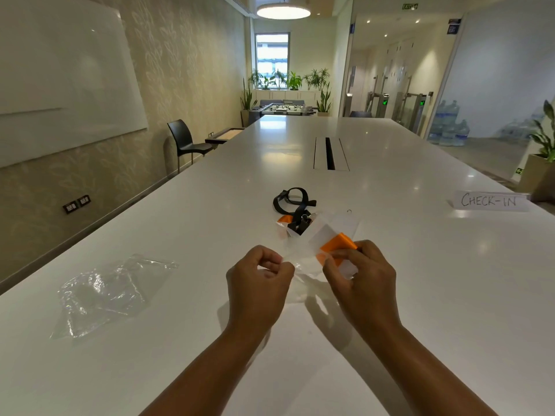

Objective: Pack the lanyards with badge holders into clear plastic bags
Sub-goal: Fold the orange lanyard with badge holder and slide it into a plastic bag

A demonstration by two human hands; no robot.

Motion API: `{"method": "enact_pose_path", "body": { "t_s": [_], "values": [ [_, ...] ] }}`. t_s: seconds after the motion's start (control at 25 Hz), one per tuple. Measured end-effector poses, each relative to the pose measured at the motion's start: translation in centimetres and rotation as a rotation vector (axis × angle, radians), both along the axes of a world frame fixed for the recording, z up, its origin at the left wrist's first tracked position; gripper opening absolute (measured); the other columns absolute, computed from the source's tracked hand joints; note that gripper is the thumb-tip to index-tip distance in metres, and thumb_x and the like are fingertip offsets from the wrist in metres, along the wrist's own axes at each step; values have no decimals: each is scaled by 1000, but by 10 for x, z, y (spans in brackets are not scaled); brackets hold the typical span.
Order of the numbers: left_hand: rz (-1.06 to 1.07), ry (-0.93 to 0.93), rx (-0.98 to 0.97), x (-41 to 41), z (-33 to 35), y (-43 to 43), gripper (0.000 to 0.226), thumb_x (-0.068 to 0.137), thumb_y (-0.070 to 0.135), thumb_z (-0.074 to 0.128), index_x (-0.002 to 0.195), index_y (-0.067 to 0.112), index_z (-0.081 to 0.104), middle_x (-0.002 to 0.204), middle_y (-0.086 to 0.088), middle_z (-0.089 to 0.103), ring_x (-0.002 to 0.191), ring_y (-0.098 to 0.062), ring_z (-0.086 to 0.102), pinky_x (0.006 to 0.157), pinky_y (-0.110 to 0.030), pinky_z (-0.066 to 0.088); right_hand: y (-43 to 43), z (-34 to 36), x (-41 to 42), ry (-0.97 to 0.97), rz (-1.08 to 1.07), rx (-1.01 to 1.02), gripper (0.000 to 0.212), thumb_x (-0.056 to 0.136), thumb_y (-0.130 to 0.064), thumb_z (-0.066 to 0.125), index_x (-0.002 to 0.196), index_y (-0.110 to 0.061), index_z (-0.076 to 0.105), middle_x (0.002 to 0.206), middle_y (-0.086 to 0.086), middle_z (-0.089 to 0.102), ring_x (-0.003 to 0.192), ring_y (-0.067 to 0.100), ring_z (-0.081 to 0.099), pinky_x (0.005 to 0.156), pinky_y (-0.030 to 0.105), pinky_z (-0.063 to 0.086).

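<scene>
Head view shows you leaning over the long white counter (390,295), with a crumpled heap of spare clear bags (99,295) well off to your left. Your left hand (261,280) is pinching one edge of the clear bag (303,265). Your right hand (357,274) is pinching the folded orange lanyard (339,246) at what looks like the bag's mouth.

Biggest risk imo: that thin film slips out of the left pinch, the mouth collapses, and the orange bundle springs open half in. Also watch the black lanyard (292,202) just beyond the bag. Its clip end lies close enough that it could snag the plastic and get dragged along.
</scene>
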State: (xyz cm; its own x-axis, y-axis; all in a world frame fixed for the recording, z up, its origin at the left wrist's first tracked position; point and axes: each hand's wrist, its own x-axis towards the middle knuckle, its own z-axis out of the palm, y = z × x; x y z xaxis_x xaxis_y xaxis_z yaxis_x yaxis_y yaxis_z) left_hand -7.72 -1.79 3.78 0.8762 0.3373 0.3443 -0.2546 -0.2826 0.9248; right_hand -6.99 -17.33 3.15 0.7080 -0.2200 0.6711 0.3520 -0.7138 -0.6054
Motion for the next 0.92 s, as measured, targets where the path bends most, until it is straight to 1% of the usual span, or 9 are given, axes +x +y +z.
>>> {"method": "enact_pose_path", "body": {
  "t_s": [0.16, 0.28, 0.36, 0.4, 0.56, 0.64, 0.68, 0.8, 0.92],
  "values": [
    [-5, -93, 76, -5, -2, -7, 18, 84, 14, 70, 88, 25, 56, 70, 5, 64, 64, -18, 71, 61, -37, 62, 4, 0, -3, 47, 75, 25, 20, 82, -29, 74, 92, -12, 76, 94, -8, 61, 82, 8, 55, 72, 14, 45],
    [-1, -128, 152, -6, -2, -9, 23, 86, 20, 70, 97, 33, 55, 63, 10, 63, 59, -11, 68, 59, -26, 61, 7, -1, -5, 98, 182, -22, 16, 83, -29, 72, 92, -16, 76, 94, -13, 57, 83, 4, 54, 71, 6, 38],
    [68, -136, 209, -4, 0, -7, 23, 83, 26, 73, 96, 33, 56, 63, 15, 60, 56, -6, 64, 55, -12, 54, 7, -3, -5, 124, 198, -7, 17, 84, -30, 71, 94, -18, 76, 96, -13, 57, 85, 6, 55, 71, 6, 40],
    [87, -124, 232, -3, 0, -4, 23, 83, 29, 74, 98, 32, 56, 65, 17, 59, 55, -4, 64, 53, -9, 51, 7, -3, -4, 128, 199, 10, 17, 84, -30, 71, 95, -18, 76, 96, -13, 58, 85, 7, 55, 71, 6, 42],
    [12, -79, 243, 2, 1, 4, 38, 86, 17, 71, 121, 23, 59, 63, 14, 60, 56, 0, 68, 55, -11, 54, 6, -2, -4, 100, 181, 21, 15, 85, -18, 70, 98, -13, 75, 99, -7, 61, 90, 16, 61, 76, 15, 48],
    [54, -118, 235, 4, 3, 10, 47, 85, 11, 71, 128, 23, 57, 58, 11, 58, 54, -1, 67, 57, -9, 54, 1, 2, -6, -54, 137, -29, 16, 83, -6, 71, 99, -7, 74, 101, 6, 65, 92, 21, 63, 77, 24, 54],
    [76, -133, 215, 6, 4, 14, 49, 85, 8, 71, 129, 22, 57, 57, 9, 57, 52, -5, 67, 58, -11, 55, -2, 4, -7, -163, 134, -66, 17, 81, -3, 72, 98, -6, 74, 101, 9, 66, 92, 18, 62, 75, 23, 54],
    [121, -137, 193, 10, 6, 22, 48, 84, 6, 70, 129, 18, 59, 58, 5, 59, 51, -8, 68, 57, -11, 55, -4, 9, -14, -358, 253, -166, 13, 83, -10, 73, 96, -7, 74, 102, 7, 66, 97, 7, 58, 80, 16, 52],
    [135, -81, 244, 10, 6, 23, 61, 80, 8, 76, 135, 22, 53, 65, 12, 57, 59, -12, 68, 73, -27, 61, 9, 8, -21, -335, 350, -317, 16, 86, -16, 69, 98, -7, 73, 102, 10, 69, 90, 16, 66, 77, 19, 56]
  ]
}}
